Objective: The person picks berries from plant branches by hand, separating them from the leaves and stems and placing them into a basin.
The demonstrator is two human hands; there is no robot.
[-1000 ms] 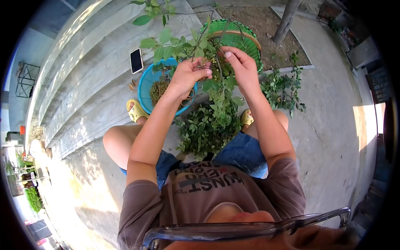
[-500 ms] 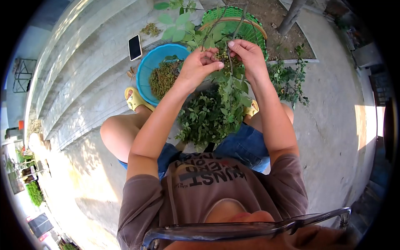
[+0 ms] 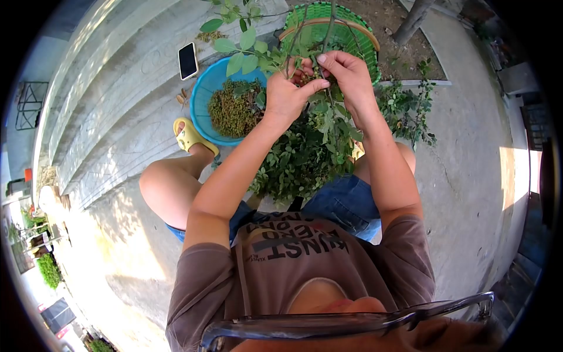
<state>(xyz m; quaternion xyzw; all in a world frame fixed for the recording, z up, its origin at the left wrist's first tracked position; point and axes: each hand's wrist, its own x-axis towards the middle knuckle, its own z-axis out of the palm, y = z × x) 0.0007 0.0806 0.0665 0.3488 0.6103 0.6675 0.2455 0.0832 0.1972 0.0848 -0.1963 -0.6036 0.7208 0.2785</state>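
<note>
A leafy branch (image 3: 327,35) with small green-brown berries is held up in front of me. My right hand (image 3: 350,76) pinches its stem between thumb and fingers. Just left of that, my left hand (image 3: 287,94) is closed at a berry cluster (image 3: 312,74) on the branch, its fingertips partly hidden by leaves. A blue basin (image 3: 198,111) stands beyond my left forearm, with a heap of picked berries (image 3: 231,112) in it. Below my hands, between my legs, lies a pile of leafy cut branches (image 3: 296,161).
A green woven basket (image 3: 372,47) stands behind the branch. A phone (image 3: 187,60) and some loose berries (image 3: 210,36) lie on the concrete steps (image 3: 126,76) at left. More leafy sprigs (image 3: 410,111) lie at right, near a tree trunk (image 3: 412,22).
My left hand has shifted right, nearer my right hand, with its thumb further across the berries. The branch has tilted slightly, and its lower leaves hang further right.
</note>
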